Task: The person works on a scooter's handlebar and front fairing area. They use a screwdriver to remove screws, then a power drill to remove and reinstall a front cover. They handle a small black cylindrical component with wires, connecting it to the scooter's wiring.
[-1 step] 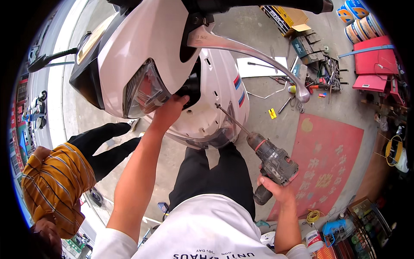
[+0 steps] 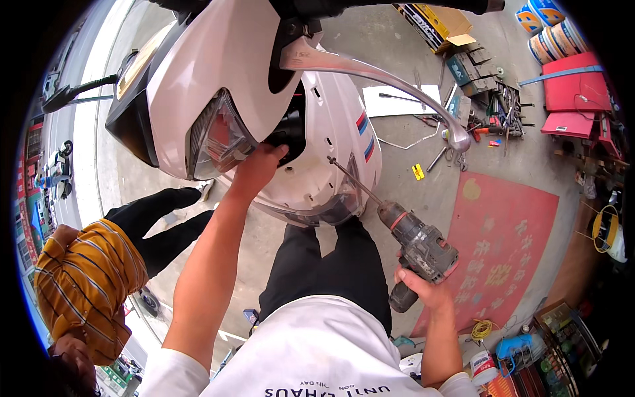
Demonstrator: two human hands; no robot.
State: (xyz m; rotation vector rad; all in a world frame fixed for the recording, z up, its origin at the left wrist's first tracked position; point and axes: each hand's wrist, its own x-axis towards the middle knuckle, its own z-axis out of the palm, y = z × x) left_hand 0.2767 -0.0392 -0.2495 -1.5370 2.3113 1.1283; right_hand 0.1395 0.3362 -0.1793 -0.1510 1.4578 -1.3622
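Observation:
My left hand (image 2: 261, 167) is closed at the lower edge of the scooter's white handlebar cover (image 2: 218, 59), beside its clear lamp (image 2: 225, 135); most of its fingers are hidden behind that edge. My right hand (image 2: 423, 286) grips a worn dark cordless drill (image 2: 423, 245) by its handle. A long bit (image 2: 357, 180) runs up and left from the chuck. Its tip, which carries something small like a screw, appears over the scooter's white front panel (image 2: 324, 175); whether it touches cannot be told. A silver brake lever (image 2: 390, 78) arches above.
A person in a striped yellow shirt (image 2: 92, 278) is at the left. Scattered hand tools (image 2: 499, 109), an open toolbox (image 2: 469, 69) and a white sheet (image 2: 390, 102) lie on the floor at the far right. A red mat (image 2: 503, 245) spreads beside the drill.
The scooter's handlebar part and brake lever appear shifted very slightly left. Both hands keep their hold, and the drill has hardly moved.

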